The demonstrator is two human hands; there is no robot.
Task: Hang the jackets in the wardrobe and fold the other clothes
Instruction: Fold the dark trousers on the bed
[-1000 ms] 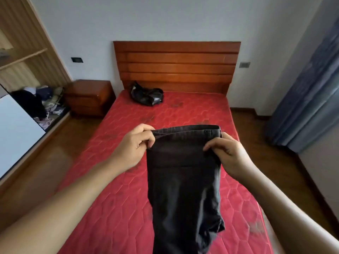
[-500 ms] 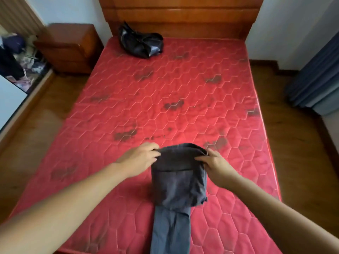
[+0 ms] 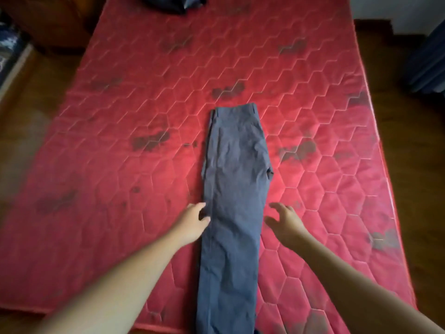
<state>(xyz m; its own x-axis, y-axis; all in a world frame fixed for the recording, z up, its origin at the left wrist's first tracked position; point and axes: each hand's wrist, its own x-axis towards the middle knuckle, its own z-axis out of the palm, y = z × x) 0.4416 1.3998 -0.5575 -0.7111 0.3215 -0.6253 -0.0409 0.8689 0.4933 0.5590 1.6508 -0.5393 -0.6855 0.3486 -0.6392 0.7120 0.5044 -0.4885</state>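
The grey trousers (image 3: 237,189) lay flat and lengthwise on the red mattress (image 3: 120,112), waistband away from you. Your left hand (image 3: 193,220) touched their left edge with loose fingers; your right hand (image 3: 286,219) hovered, fingers spread, just beside the right edge.

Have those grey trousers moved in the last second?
Yes. The trousers came down from mid-air onto the red mattress, now lying flat along it.
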